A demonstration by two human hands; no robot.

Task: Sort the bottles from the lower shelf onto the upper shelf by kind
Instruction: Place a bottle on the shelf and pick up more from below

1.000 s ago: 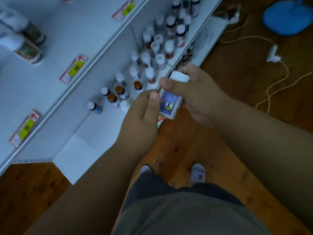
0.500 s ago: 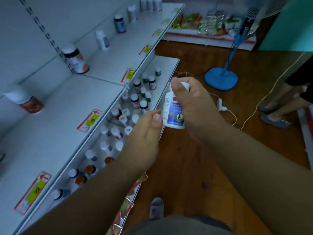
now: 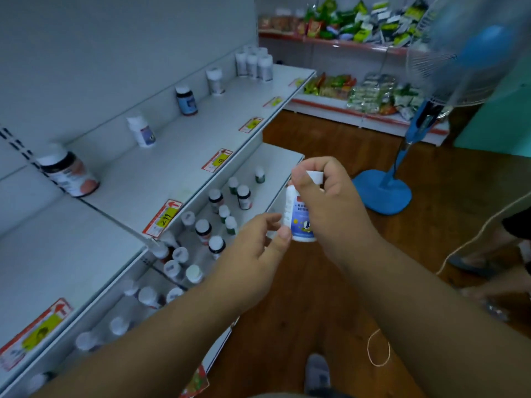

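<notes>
The white bottle with the blue label is held upright in the air, in front of the lower shelf's front edge and below the level of the upper shelf. The right hand grasps it, thumb across the shoulder just under the white cap and fingers curled round the far side. The left hand is just beside the bottle, its thumb tip touching the lower label edge; its fingers are loosely bent and I cannot tell whether they pinch the bottle or only steady it. This looks like the carrying step: one bottle picked out and its kind being checked before placing. On the upper shelf, further along from the bottle, stand a white bottle with a bluish label, a dark bottle with a blue label, another white bottle and a cluster of white bottles at the far end; a large dark jar stands nearer. The next move probably calls for lifting the bottle over the price-tag rail and setting it beside its match, likely the white one with the bluish label. Many small bottles remain on the lower shelf.
</notes>
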